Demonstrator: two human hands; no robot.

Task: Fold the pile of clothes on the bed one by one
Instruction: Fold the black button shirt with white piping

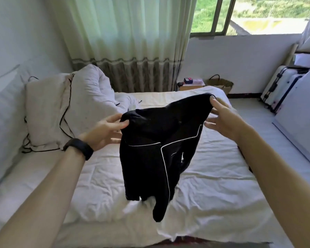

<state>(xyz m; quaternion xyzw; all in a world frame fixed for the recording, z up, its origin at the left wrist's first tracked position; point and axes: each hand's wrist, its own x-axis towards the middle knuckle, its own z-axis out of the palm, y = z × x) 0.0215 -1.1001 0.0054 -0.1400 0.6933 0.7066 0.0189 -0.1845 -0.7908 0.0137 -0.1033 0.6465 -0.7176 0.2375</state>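
- Head view: we hold the black garment (150, 149) up over the middle of the bed (213, 176), with only its lowest tail brushing the sheet. Raised like this, it hangs under its own weight and we can read its shape.
- Our left hand (104, 133) clamps the upper left corner, the thumb on the front and the fingers going behind the cloth.
- Our right hand (224, 120) has its fingers spread apart, with one fingertip at the raised right corner. We cannot tell whether it pinches the cloth or only props it.
- The white piping faces us, so we judge this to be the front. The piece is being opened out, and the folding itself has not yet begun.
- The pillow (43, 113) and the rumpled duvet (89, 90) lie at the left, well apart from the hanging cloth.
- We see no other clothes in this view.
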